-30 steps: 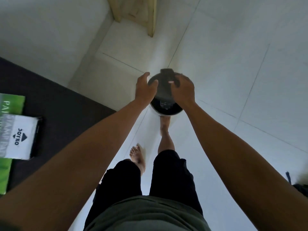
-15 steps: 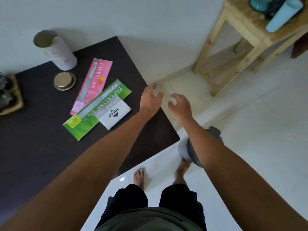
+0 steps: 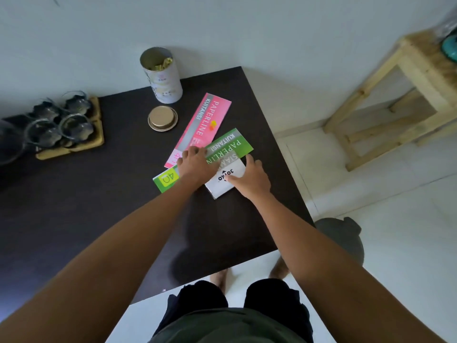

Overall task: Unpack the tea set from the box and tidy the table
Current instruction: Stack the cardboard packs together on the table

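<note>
tea glasses [image 3: 61, 122] are seen on a wooden tray [image 3: 95, 142] at the left of the dark table [image 3: 74, 206] | open tin [image 3: 162, 75] and its lid [image 3: 162, 118] stand farther right | left hand [image 3: 195, 164] is laid flat, unclenched, on the green booklet [image 3: 230, 144] beside the pink booklet [image 3: 205, 122] | right hand [image 3: 252, 178] is pressed, fingers relaxed, on the white stamp pad box [image 3: 222, 185]

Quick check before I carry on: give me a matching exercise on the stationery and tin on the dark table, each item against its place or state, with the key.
Items:
1. pink receipt book
2. green receipt book
3. white stamp pad box
4. gold lid

Places or states:
A. lies off the tin, beside it
B. on top of the green book
C. under the left hand
D. farthest back of the three, partly under the green one

Pairs: 1-D, 2-C, 3-B, 4-A
</note>
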